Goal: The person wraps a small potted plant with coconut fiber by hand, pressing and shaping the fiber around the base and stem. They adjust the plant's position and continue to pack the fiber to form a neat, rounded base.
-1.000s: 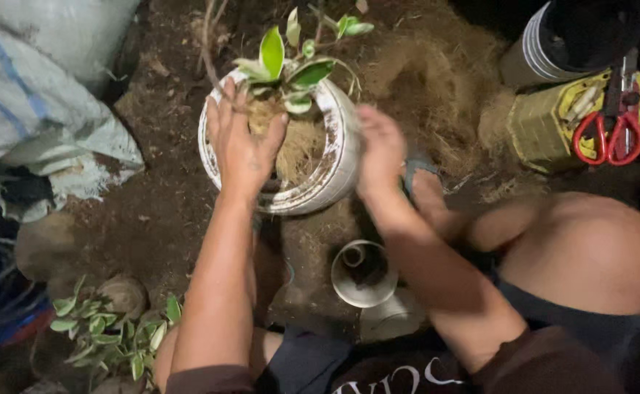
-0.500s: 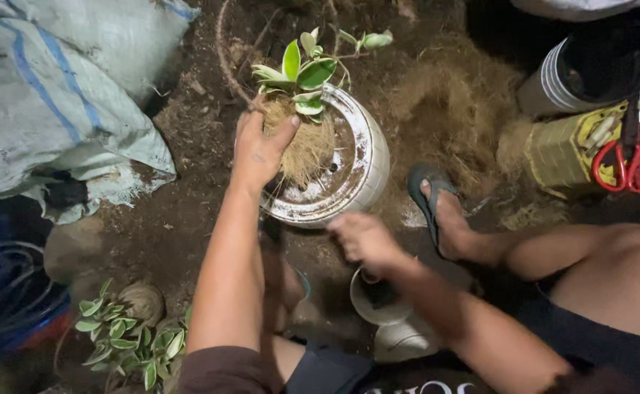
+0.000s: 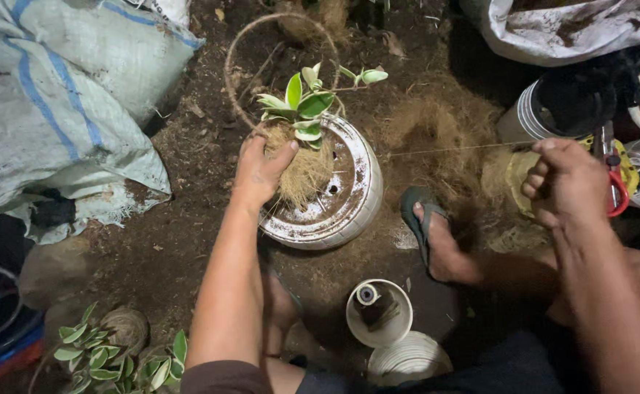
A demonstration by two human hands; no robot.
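My left hand [image 3: 261, 172] grips a ball of brown coconut fibre [image 3: 307, 171] around the roots of a small green-leaved plant [image 3: 303, 106]. It holds it over a tilted white pot [image 3: 349, 211] on the soil. My right hand [image 3: 566, 181] is far out to the right, its fingers pinched on a thin string [image 3: 451, 150] that runs taut back to the plant. A wire hoop [image 3: 234, 51] rises behind the plant.
White woven sacks [image 3: 57, 109] lie at the left. A foot in a sandal [image 3: 431, 233] rests right of the pot. Small white cups [image 3: 379, 314] stand near my knees, red-handled scissors [image 3: 616, 191] and stacked pots [image 3: 553, 109] at right, another fibre-wrapped plant [image 3: 108, 343] bottom left.
My right hand left the pot's rim and swung out to the right, drawing the string taut. My left hand stayed on the fibre ball.
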